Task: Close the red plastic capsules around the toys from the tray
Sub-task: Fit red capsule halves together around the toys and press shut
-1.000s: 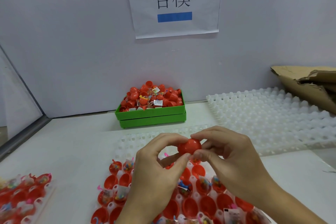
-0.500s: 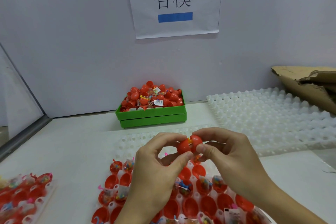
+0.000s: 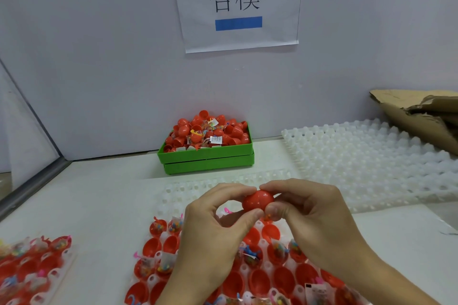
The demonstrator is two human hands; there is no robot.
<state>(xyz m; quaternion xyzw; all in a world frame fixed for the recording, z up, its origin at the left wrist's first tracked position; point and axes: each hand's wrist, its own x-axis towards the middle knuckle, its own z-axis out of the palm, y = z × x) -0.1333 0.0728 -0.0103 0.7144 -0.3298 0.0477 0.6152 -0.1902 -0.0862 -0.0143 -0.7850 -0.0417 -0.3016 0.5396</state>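
White tabletop (image 3: 104,195): both hands pinch one round red plastic capsule (image 3: 257,200) mid-air, left hand (image 3: 210,230) at its 8 o'clock, right hand (image 3: 312,218) at 3, above the white dimpled tray (image 3: 173,190).

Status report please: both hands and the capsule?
Left hand, right hand: both pinch red capsule. Halves together, above tray. Nothing in the way.

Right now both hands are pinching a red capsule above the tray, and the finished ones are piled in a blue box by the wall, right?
Not quite: the box is green, not blue, as the head view shows. The rest holds.
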